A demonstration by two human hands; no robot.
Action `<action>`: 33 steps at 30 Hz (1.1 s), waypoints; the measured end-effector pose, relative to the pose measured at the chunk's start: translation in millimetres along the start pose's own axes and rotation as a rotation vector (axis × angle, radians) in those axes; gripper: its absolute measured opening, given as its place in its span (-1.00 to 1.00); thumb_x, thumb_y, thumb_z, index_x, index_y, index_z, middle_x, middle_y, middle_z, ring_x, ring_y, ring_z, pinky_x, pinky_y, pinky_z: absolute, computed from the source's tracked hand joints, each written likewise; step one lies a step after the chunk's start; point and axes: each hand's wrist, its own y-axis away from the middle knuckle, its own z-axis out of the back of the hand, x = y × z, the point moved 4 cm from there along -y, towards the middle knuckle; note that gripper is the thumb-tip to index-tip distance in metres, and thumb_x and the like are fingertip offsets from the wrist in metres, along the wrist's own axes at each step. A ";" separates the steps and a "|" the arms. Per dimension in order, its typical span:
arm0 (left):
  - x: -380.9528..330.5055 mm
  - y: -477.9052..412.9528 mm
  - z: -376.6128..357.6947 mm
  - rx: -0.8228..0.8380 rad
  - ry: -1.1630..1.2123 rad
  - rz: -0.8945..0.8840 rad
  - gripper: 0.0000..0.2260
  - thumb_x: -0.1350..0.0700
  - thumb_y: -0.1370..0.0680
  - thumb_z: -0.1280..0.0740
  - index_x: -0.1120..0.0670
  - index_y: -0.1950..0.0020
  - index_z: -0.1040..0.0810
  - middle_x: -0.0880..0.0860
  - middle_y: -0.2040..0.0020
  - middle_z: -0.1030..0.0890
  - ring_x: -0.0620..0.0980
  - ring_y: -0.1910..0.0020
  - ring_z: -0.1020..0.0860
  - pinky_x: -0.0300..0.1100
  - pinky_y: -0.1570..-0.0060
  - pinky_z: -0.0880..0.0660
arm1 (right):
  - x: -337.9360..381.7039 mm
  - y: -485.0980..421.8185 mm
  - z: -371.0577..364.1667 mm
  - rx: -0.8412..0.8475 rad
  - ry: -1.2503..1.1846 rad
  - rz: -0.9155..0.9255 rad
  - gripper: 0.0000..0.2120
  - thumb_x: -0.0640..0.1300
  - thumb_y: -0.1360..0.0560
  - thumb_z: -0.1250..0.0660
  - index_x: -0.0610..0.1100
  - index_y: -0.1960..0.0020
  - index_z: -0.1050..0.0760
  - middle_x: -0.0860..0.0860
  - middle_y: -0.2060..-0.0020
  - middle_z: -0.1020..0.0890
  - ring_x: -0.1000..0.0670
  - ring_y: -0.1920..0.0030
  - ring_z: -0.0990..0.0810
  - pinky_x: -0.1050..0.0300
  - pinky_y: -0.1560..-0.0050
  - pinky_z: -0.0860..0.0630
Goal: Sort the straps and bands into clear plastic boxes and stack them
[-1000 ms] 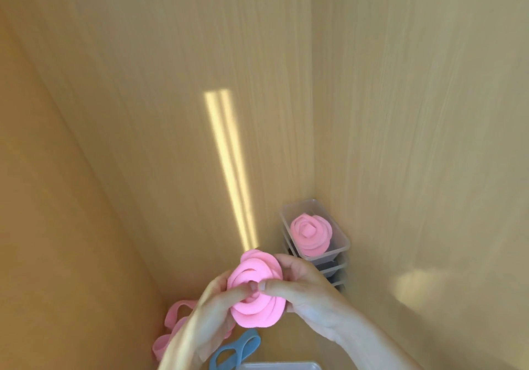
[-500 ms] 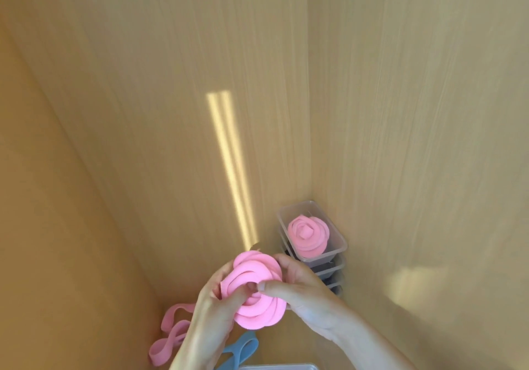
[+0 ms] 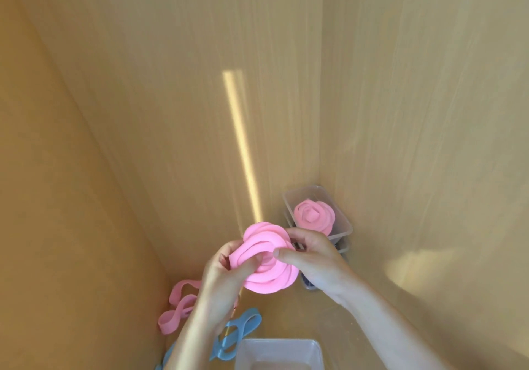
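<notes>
Wooden shelf corner: both hands grip a half-rolled pink band; one filled box stacked, loose bands remain.

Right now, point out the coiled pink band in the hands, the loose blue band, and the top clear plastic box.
coiled pink band [image 3: 272,272], head view, lower coil face
loose blue band [image 3: 243,328], head view, upper loop
top clear plastic box [image 3: 342,216], head view, right wall
</notes>
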 end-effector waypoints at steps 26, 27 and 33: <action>20.6 -4.9 18.6 -0.206 -0.616 -0.116 -0.82 -0.04 -0.36 -0.52 -0.09 0.10 -0.62 -0.11 0.24 -0.68 -0.11 0.39 -0.56 -0.20 0.41 -0.43 | 6.4 9.2 -0.2 0.070 0.281 0.052 -0.84 -0.15 -0.43 -0.50 -0.07 0.01 -0.61 0.01 0.13 -0.73 -0.02 0.11 -0.72 0.00 0.10 -0.65; 22.0 -5.5 17.7 -0.214 -0.582 -0.095 -0.83 -0.02 -0.35 -0.52 -0.08 0.12 -0.60 -0.10 0.28 -0.68 -0.14 0.44 -0.55 -0.24 0.46 -0.41 | 7.3 9.5 -2.3 0.072 0.280 0.058 -0.84 -0.17 -0.42 -0.50 -0.08 0.01 -0.62 0.00 0.13 -0.74 -0.04 0.10 -0.72 -0.04 0.05 -0.64; 26.4 -6.1 22.7 -0.297 -0.360 -0.037 -0.82 0.30 -0.38 -0.47 0.10 0.14 -0.55 0.16 0.27 -0.65 0.04 0.41 -0.54 -0.16 0.48 -0.42 | 0.5 11.6 -8.5 0.089 0.196 0.067 -0.83 -0.21 -0.46 -0.50 -0.09 -0.04 -0.65 0.00 0.08 -0.75 -0.04 0.05 -0.72 -0.10 -0.07 -0.65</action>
